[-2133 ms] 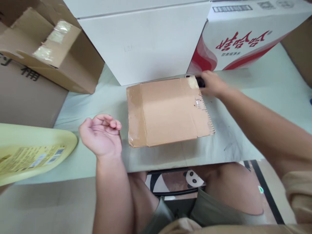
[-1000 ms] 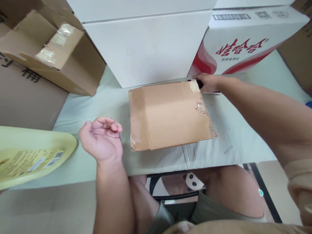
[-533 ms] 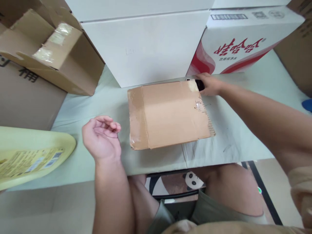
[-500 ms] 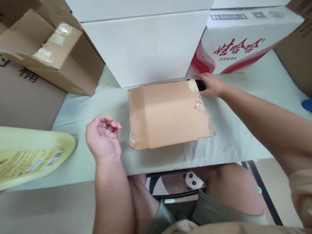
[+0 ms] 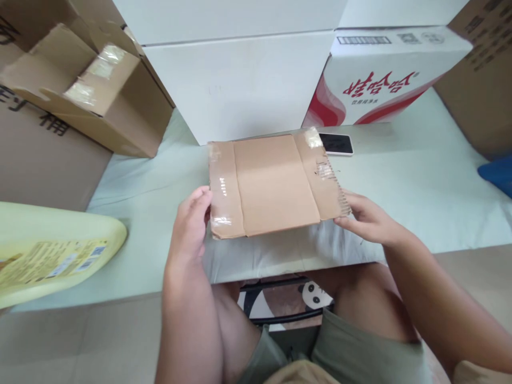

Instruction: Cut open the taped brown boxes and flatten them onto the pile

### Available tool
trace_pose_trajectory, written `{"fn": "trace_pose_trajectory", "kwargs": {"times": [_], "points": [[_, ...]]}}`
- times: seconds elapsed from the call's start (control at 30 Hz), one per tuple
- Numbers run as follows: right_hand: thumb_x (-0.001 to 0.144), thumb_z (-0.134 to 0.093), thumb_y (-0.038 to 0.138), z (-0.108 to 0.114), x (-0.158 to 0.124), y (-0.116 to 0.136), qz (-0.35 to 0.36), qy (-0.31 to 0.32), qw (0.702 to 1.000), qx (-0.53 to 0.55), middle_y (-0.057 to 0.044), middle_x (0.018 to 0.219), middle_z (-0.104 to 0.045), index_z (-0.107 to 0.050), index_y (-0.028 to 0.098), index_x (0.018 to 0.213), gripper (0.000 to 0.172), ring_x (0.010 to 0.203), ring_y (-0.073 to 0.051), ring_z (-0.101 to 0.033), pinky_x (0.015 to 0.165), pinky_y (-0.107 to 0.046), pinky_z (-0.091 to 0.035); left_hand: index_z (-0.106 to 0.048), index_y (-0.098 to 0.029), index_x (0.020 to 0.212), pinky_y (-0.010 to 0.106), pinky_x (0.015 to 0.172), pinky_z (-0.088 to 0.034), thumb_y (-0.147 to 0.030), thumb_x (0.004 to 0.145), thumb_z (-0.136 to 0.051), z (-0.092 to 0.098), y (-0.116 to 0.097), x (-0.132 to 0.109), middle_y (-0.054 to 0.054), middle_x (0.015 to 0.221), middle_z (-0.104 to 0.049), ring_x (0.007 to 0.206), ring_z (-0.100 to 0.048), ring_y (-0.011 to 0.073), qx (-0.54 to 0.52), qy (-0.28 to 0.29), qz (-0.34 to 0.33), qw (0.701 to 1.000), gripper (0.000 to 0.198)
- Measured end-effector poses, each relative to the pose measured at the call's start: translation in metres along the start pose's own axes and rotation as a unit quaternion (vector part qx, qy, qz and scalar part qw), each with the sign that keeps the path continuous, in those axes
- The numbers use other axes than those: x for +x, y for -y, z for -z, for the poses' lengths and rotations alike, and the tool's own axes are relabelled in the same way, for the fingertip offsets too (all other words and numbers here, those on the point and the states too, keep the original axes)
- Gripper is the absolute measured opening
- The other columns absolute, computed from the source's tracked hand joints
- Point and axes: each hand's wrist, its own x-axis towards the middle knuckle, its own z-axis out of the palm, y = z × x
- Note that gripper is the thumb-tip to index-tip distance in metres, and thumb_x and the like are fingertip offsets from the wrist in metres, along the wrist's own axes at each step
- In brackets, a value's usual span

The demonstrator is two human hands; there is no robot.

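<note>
A creased, flat-looking piece of brown cardboard [image 5: 272, 184] lies in front of me, with clear tape on both ends and a torn, ridged right edge. My left hand [image 5: 192, 221] holds its left edge, fingers partly hidden beneath. At the lower right corner, my right hand [image 5: 366, 216] grips the torn edge, thumb in front and fingers behind. Just behind the upper right corner, a phone [image 5: 336, 144] with a dark screen rests on the pale green cloth [image 5: 404, 181].
White cartons [image 5: 240, 85] stand behind the cardboard, beside a red-and-white carton [image 5: 376, 80]. An open brown box [image 5: 132, 106] is at the left. A yellow-green bottle [image 5: 80, 256] lies front left; a blue object [image 5: 498, 173] sits far right.
My right hand has let go of the phone and come toward me to the cardboard's right corner. My left hand has moved right onto its left edge.
</note>
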Motion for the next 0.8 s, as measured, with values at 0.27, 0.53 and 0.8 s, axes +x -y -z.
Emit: {"fn": "trace_pose_trajectory", "kwargs": {"times": [0.27, 0.53, 0.8], "points": [[0.078, -0.083, 0.072, -0.054, 0.034, 0.004, -0.057, -0.082, 0.986, 0.137, -0.014, 0.132, -0.076, -0.068, 0.026, 0.128, 0.069, 0.129, -0.037, -0.071, 0.113, -0.055, -0.058, -0.074, -0.027, 0.082, 0.044, 0.101, -0.061, -0.060, 0.056, -0.095, -0.001, 0.003, -0.007, 0.007, 0.090, -0.075, 0.109, -0.073, 0.0315, -0.065, 0.079, -0.020, 0.995, 0.047], [0.066, -0.088, 0.075, -0.081, 0.030, 0.000, -0.084, -0.186, 0.973, 0.106, -0.012, 0.111, -0.078, -0.069, 0.027, 0.112, 0.069, 0.110, -0.037, -0.074, 0.099, -0.054, -0.061, -0.071, -0.024, 0.074, 0.034, 0.077, -0.061, -0.043, 0.068, -0.093, 0.007, 0.020, -0.004, 0.005, 0.081, -0.073, 0.087, -0.072, 0.0252, 0.044, -0.015, -0.060, 0.997, 0.030], [0.075, -0.072, 0.080, -0.070, 0.029, 0.000, -0.182, -0.294, 0.924, 0.163, -0.005, 0.072, -0.068, -0.061, 0.027, 0.077, 0.055, 0.074, -0.028, -0.069, 0.069, -0.044, -0.060, -0.069, -0.020, 0.052, 0.034, 0.041, -0.045, -0.062, 0.062, -0.070, 0.004, 0.002, -0.002, 0.010, 0.050, -0.060, 0.044, -0.054, 0.0214, -0.051, 0.087, -0.003, 0.995, 0.044]]}}
